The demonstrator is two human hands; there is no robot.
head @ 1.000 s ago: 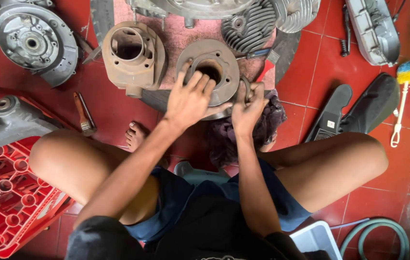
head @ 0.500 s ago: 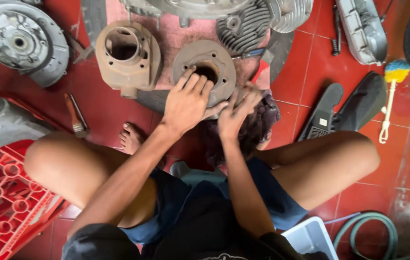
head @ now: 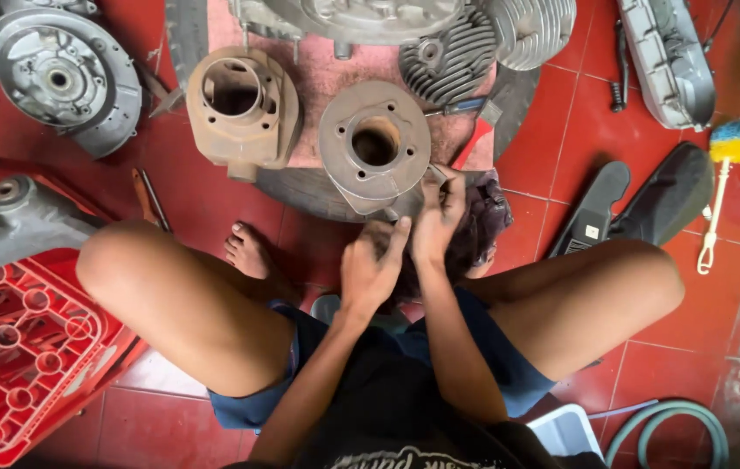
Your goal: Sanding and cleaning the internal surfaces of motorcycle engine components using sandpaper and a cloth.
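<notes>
Engine cylinders [head: 375, 143] crowd the upper centre ahead of the hands; bare red floor [head: 552, 148] lies open right of them, before the black covers [head: 639, 204].

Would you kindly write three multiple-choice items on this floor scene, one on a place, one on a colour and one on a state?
1. Where is the red plastic crate?
A. Beside the person's left knee
B. Beside the right knee
C. On the pink board

2. What colour are the floor tiles?
A. Grey
B. Red
C. White

3. How does the round engine cylinder nearest the hands stand?
A. Wrapped in cloth
B. Lifted off the board
C. Resting on the board, bore facing up

Answers:
1 A: the crate fills the lower left corner, by that knee.
2 B: the tiles are red with pale joints.
3 C: its open bore faces the camera; the left hand and right hand are just below it.
</notes>
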